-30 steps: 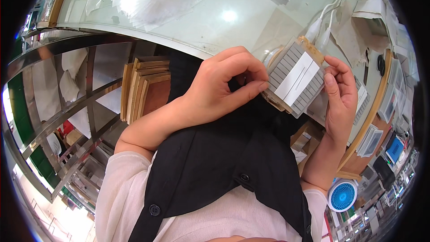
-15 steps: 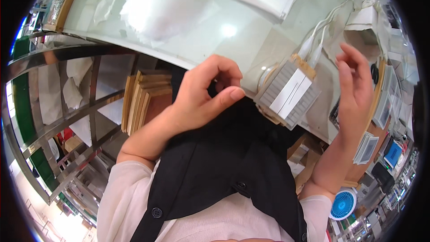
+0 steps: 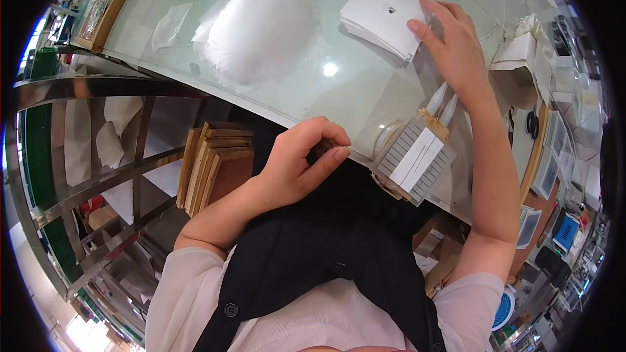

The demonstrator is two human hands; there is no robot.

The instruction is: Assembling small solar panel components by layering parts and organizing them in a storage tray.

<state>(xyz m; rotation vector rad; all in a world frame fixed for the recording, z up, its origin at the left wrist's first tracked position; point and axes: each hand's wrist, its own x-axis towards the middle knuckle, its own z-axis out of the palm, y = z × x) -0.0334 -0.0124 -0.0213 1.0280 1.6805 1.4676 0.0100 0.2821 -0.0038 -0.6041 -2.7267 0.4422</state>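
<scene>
Two hands: right grip (image 3: 453,42) lies flat, fingers apart, on the paper stack (image 3: 383,16); left grip (image 3: 306,160) is pinched together at the surface (image 3: 339,91) edge.

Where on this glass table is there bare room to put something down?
The widest free patch of the glass table lies between the clear plastic sheets, the white paper stack under the right hand, and the grey ribbed block at the near edge. The left hand hovers at that edge. The right end is crowded with papers and trays.
</scene>
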